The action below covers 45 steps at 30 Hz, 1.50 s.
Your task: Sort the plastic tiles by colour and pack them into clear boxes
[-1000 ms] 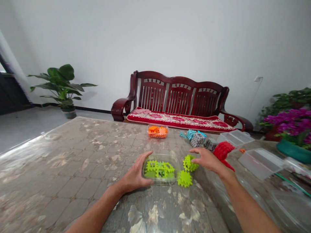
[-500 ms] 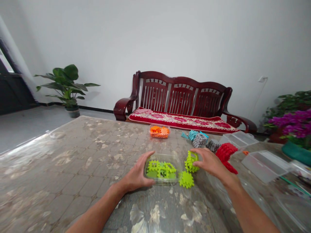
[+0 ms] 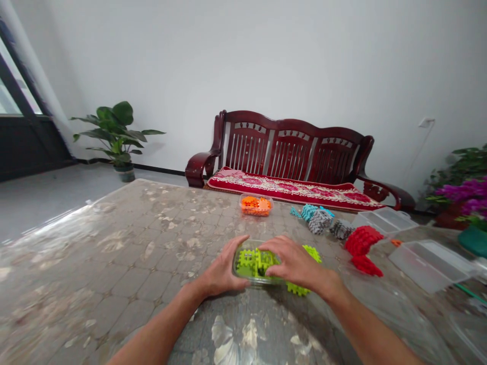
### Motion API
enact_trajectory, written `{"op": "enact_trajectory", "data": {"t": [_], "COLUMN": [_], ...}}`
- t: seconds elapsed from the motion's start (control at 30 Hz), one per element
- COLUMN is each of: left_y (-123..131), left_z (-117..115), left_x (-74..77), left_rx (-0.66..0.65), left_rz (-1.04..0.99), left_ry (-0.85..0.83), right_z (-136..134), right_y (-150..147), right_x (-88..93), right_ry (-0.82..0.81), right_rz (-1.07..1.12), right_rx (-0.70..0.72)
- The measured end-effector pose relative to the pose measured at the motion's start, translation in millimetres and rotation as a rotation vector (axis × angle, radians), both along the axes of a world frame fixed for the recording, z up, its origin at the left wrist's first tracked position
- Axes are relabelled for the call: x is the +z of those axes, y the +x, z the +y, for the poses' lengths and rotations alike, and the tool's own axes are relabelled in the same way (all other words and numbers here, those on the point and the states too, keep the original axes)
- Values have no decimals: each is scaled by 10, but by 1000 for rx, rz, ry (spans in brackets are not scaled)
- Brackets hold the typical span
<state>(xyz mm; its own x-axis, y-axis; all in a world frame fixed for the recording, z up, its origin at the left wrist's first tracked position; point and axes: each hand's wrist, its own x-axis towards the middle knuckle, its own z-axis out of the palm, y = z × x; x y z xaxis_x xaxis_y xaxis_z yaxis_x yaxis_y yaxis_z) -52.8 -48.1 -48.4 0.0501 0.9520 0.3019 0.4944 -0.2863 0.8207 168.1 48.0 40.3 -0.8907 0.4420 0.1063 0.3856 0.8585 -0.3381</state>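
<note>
The left hand point(image 3: 222, 266) grasped the side of the clear box point(image 3: 251, 245), and the open right hand point(image 3: 294, 264) lay over the green blocks point(image 3: 246, 263) inside, while 2 loose green pieces point(image 3: 312, 252) lay just beside the box.

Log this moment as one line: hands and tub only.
left hand: on tub | right hand: over green blocks | loose green piece: beside tub

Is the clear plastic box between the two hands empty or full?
Not empty: lime-green interlocking plastic pieces sit inside the clear plastic box, under the right hand.
</note>
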Motion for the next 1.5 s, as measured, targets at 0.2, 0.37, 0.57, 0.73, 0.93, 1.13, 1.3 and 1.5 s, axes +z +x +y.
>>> {"op": "enact_trajectory", "data": {"t": [0.2,0.37,0.57,0.73,0.93,1.13,1.3,1.5], "left_y": [-4,-14,-6,-7,-9,-18,-20,-17], "left_z": [-3,7,8,6,1,-5,-8,-2], "left_x": [-8,-41,-35,-27,-11,10,12,-4], "left_rx": [-5,-7,-7,-3,-12,-14,-13,-12], "left_rz": [0,-7,-5,-3,-11,-12,-12,-2], "left_ry": [28,37,48,38,26,3,-12,-31], "right_z": [-110,-134,-76,-47,-16,329,747,820], "right_y": [-306,-413,-385,-390,-303,289,965,1217], "right_x": [-43,-64,-147,-193,-179,-122,-285,-472], "right_ry": [-43,-98,-161,-205,-231,-208,-123,-86], "right_rz": [-27,-50,-15,37,163,381,209,-43], "right_rx": [-14,-56,-40,-37,-79,-412,-575,-543]}}
